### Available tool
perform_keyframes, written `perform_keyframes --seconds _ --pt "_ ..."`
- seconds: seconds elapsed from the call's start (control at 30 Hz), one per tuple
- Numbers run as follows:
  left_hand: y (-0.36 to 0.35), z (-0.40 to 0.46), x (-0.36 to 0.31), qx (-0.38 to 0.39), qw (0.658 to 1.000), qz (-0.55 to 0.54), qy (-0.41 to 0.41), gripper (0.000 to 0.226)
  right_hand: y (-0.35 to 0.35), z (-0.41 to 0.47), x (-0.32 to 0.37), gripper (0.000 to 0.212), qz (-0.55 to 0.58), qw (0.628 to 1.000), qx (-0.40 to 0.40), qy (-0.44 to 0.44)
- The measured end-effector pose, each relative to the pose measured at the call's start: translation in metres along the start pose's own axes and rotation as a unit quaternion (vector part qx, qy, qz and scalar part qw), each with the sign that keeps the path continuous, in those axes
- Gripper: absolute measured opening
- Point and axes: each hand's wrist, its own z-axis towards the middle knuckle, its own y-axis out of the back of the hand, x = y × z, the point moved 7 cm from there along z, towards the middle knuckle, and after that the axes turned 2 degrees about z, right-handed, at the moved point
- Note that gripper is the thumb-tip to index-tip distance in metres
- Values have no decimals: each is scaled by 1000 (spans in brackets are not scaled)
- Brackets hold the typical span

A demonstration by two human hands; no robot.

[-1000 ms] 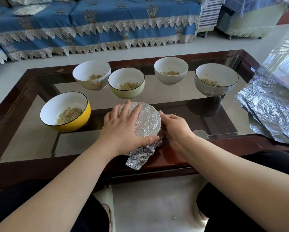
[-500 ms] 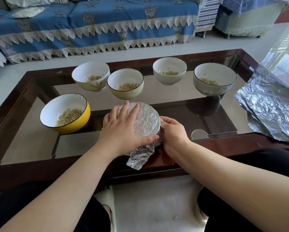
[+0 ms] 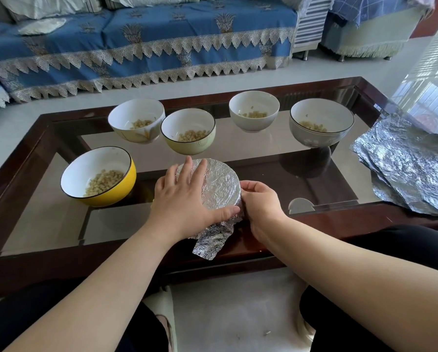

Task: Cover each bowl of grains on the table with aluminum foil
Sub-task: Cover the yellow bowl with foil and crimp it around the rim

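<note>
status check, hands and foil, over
Left hand flat on foil-covered bowl. Right hand pinching foil at its side. Five bowls uncovered, yellow bowl nearest. Spare foil sheets right, nothing blocking.

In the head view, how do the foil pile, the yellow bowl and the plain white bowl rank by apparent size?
1. foil pile
2. yellow bowl
3. plain white bowl

The white bowl stands farther away, so its true size against the yellow one is unsure.

Left hand point(image 3: 184, 199) flat with fingers spread and straight, palm down, thumb stretched rightward, right hand point(image 3: 259, 203) curled with fingers tucked inward, both bare forearms reaching forward from the lower corners
</note>
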Motion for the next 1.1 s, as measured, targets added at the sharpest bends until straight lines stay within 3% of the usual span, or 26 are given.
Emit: perform_keyframes --seconds 0.3,0.5,0.63,0.77,0.9,1.1 --pt "1 -2 -2 -14 994 -22 109 127 -10 -9 26 30 -101 988 38 115" --pt "11 -7 9 41 996 -8 78 130 -12 4 34 31 -180 970 63 149" --pt "10 -13 14 40 997 55 48 129 -15 10 32 32 -170 973 99 118" --pt "3 -12 16 30 997 57 33 132 -14 12 28 45 -187 966 153 90" --pt "1 -13 17 21 999 14 26 135 -12 9 28 26 -178 960 191 102" --pt "-1 -12 18 8 999 -11 31 133 -10 6 19 20 -116 971 179 110"
